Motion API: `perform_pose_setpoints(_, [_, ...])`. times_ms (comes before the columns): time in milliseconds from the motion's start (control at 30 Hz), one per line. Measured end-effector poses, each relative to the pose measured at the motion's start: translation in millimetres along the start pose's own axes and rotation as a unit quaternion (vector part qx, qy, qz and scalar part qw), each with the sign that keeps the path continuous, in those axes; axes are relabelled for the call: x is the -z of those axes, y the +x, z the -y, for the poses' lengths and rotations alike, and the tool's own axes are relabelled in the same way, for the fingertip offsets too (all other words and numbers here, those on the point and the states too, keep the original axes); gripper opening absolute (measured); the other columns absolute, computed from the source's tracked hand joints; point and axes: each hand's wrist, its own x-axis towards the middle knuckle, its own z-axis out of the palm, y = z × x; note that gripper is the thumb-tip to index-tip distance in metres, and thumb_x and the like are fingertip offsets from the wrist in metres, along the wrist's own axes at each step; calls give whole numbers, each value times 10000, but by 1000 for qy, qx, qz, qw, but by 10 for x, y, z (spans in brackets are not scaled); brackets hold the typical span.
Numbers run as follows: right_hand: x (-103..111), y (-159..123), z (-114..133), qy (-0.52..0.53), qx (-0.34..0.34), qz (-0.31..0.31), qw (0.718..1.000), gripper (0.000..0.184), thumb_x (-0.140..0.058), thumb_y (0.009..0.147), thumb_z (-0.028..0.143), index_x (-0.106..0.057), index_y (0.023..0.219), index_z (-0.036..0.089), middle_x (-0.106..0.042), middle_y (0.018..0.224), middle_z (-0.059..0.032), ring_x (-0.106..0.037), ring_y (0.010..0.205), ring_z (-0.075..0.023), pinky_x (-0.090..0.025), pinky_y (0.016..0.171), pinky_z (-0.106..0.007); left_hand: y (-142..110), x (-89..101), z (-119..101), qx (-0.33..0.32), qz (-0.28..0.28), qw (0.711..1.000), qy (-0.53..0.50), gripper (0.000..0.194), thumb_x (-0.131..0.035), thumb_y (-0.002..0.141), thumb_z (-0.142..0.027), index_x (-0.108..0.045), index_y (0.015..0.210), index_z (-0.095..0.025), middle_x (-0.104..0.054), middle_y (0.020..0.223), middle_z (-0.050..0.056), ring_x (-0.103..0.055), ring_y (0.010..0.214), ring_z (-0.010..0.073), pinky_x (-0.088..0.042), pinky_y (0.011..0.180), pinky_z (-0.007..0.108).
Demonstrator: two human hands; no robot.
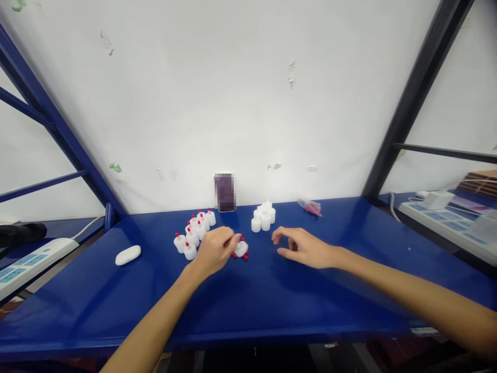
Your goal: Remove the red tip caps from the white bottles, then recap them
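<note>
My left hand [218,250] is closed, with thumb and fingers gripping a small white plastic bottle [241,249] that is tilted over several red caps [245,257] on the blue table. To its left stand several white bottles with red tips [193,237], grouped in rows. My right hand [301,247] hovers over the table to the right, fingers curved and apart, holding nothing. Between and beyond the hands, several plain white bottles [265,221] without red tips stand in a cluster.
A dark phone [225,192] leans on the wall at the back. A clear bag [311,207] with red pieces lies at the back right. A white rounded case [128,255] lies on the left. Power strips [29,261] and metal frame posts [407,98] flank the blue table [248,305].
</note>
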Motion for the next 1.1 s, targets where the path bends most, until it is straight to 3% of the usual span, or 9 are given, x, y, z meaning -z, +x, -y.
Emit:
perform_pose_setpoints(133, [-108,88,60,186,-10,30,982,427,-639,855,411,-443,1194,239,-552,1275,-93,-624,612,-97,-495,555,-257,238,-298,-188,-51,12,995,-82,346,-409,994,-344,-507,708,-176,-502,627,-13,-445,567,107,-345,570,248])
perform_pose_setpoints(300, [-186,138,157,285,-3,-29,958,333,-648,861,397,-416,1043,241,-608,992,-9,-604,559,-91,-432,498,-224,287,-469,-290,-48,-46,990,-123,387,-322,1016,-384,-514,755,-171,-510,653,-3,-439,564,111,-338,564,248])
perform_pose_setpoints(433, [-198,163,238,268,27,-33,963,396,-705,816,359,-442,1090,245,-569,1053,-13,-593,636,-89,-475,593,-248,209,-508,-249,-25,-45,990,-129,379,-300,1021,-368,-519,781,-172,-529,675,3,-462,583,115,-353,578,246])
perform_pose_setpoints(500, [-217,182,251,253,33,-25,967,406,-728,795,344,-464,1085,238,-562,977,7,-575,644,-88,-475,620,-248,171,-512,-215,-26,-41,991,-122,364,-306,1020,-354,-528,797,-171,-542,690,8,-475,598,119,-362,590,248])
perform_pose_setpoints(667, [-211,197,247,215,37,-13,976,249,-618,889,366,-515,1058,215,-575,779,30,-566,606,-106,-441,596,-246,139,-462,-190,-65,1,994,-88,328,-288,1011,-280,-561,873,-162,-572,744,32,-517,667,143,-401,649,270])
perform_pose_setpoints(833, [-14,107,303,154,30,8,988,263,-513,950,397,-606,1095,198,-601,677,14,-567,595,-128,-424,562,-242,178,-369,-234,-101,42,992,-65,242,-344,978,-228,-563,1046,-150,-635,868,64,-564,758,168,-437,707,294])
perform_pose_setpoints(967, [112,4,313,138,18,11,990,279,-507,951,398,-645,1077,191,-628,778,-16,-608,648,-139,-448,581,-246,187,-331,-238,-94,42,994,-48,242,-359,969,-231,-564,1074,-154,-640,877,66,-577,765,171,-455,716,303])
perform_pose_setpoints(1100, [77,-55,207,140,-15,-1,990,288,-513,943,405,-645,1080,189,-636,832,-26,-624,650,-143,-469,602,-259,191,-284,-249,-76,19,996,-47,238,-359,964,-218,-579,1029,-153,-632,843,58,-575,745,163,-457,706,300])
